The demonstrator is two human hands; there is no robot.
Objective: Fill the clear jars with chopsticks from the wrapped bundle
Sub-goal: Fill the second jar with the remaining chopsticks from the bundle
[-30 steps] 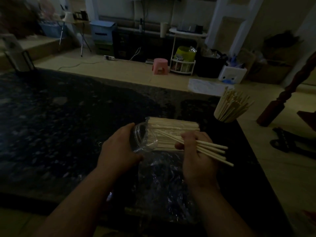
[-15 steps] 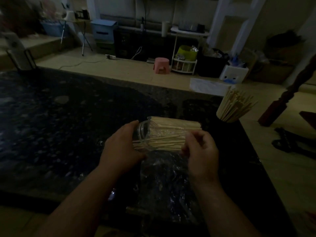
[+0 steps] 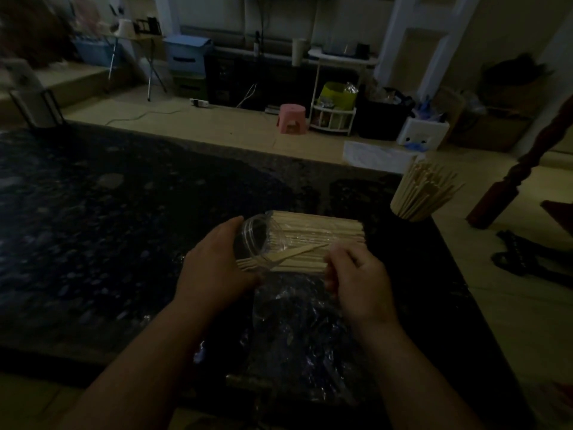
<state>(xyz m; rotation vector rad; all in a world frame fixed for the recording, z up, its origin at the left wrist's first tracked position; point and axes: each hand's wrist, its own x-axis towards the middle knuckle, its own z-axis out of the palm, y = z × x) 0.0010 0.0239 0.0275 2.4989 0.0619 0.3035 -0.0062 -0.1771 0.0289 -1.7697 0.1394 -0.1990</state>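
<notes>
1 clear jar lies tipped on its side on the dark bench, not far from the front edge, with its mouth facing the right edge. The left hand has its fingers curled round the jar. The right hand pinches the ends of a few loose chopsticks, and their other ends poke into the jar's mouth. Just behind them the wrapped bundle lies flat, right beside the jar. A crinkly plastic sheet lies between the 2 arms and reaches the front edge. 1 full jar stands upright by the right edge, near the far right corner, with chopsticks fanning out of its top.
</notes>
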